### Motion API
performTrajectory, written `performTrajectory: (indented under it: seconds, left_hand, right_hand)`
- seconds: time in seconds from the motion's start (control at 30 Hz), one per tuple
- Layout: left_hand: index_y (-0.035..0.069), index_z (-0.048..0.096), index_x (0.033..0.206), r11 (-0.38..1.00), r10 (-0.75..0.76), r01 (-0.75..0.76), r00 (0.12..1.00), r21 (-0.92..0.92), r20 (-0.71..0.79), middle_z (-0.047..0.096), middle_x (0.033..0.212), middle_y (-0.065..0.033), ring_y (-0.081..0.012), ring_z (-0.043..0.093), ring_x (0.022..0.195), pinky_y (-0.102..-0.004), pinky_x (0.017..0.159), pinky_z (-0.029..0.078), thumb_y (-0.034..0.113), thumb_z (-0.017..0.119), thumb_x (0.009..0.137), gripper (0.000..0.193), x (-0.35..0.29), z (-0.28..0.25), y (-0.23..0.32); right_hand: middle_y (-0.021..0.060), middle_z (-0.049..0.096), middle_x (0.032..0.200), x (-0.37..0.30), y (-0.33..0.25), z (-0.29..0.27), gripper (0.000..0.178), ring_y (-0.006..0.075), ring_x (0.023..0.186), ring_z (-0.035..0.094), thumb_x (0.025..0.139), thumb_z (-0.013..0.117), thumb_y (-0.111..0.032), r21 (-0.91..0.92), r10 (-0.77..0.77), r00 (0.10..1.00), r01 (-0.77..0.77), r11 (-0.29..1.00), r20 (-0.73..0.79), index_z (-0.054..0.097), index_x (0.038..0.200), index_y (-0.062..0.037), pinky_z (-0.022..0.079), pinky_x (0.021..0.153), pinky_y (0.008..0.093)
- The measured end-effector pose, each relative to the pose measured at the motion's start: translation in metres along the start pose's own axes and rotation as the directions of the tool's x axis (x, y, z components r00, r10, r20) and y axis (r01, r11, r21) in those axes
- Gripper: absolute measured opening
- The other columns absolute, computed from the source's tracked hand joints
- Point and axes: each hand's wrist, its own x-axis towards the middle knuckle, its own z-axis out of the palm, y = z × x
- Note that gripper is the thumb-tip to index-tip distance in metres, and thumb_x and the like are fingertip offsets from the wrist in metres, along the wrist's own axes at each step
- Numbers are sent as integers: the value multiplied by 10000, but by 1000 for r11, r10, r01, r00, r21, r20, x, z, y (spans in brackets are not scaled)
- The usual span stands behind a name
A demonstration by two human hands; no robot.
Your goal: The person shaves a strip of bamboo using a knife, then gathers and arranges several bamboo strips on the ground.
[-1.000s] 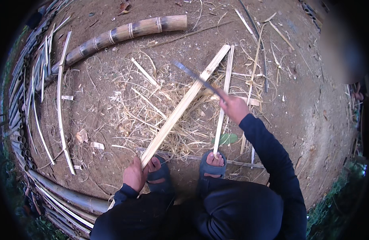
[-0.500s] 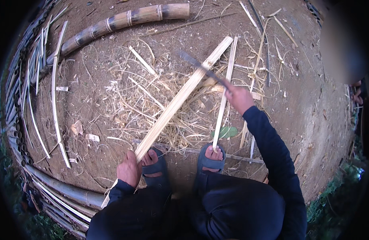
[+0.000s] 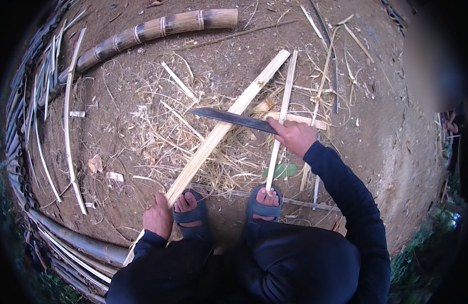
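Observation:
My left hand [image 3: 158, 218] is closed around the near end of a long pale bamboo strip [image 3: 206, 149], beside my left sandal [image 3: 191, 218]. The strip slants away to the far right over a heap of shavings. In my right hand [image 3: 296, 137] is a dark long-bladed knife [image 3: 231, 118], its blade pointing left and lying across the strip beyond its middle. A thinner bamboo strip [image 3: 274, 159] runs past my right hand, its near end at the toes by my right sandal [image 3: 264, 205].
Curly bamboo shavings [image 3: 239, 164] litter the brown dirt between the strips. A thick bamboo pole [image 3: 178, 24] lies at the far left. Stacked bamboo poles [image 3: 21, 152] line the left edge, with split strips [image 3: 69, 116] beside them. A green leaf [image 3: 282, 171] lies near my right foot.
The knife has come down toward me along the strip, and its blade has turned closer to level. My right hand has lowered slightly; my left hand keeps its hold.

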Motion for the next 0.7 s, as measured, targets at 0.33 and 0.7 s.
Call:
performTrajectory:
  seconds: [0.33, 0.7]
  left_hand:
    - [45, 431, 939, 999, -38, 37, 999, 18, 26, 633, 749, -232, -429, 644, 611, -522, 524, 517, 82, 557, 859, 154, -10, 0, -5]
    - [46, 464, 922, 998, -60, 61, 997, -12, 55, 634, 679, -231, -432, 651, 643, -527, 562, 522, 82, 588, 834, 156, -14, -6, -14]
  right_hand:
    - [175, 640, 659, -7, -21, -12, 378, 331, 579, 665, 932, 578, -245, -39, -208, 976, 210, 977, 60, 564, 1284, -108, 552, 564, 463]
    - [232, 656, 716, 27, 20, 2, 366, 388, 685, 680, 921, 561, -228, 99, 95, 995, -96, 990, 9, 569, 1271, -118, 555, 670, 510]
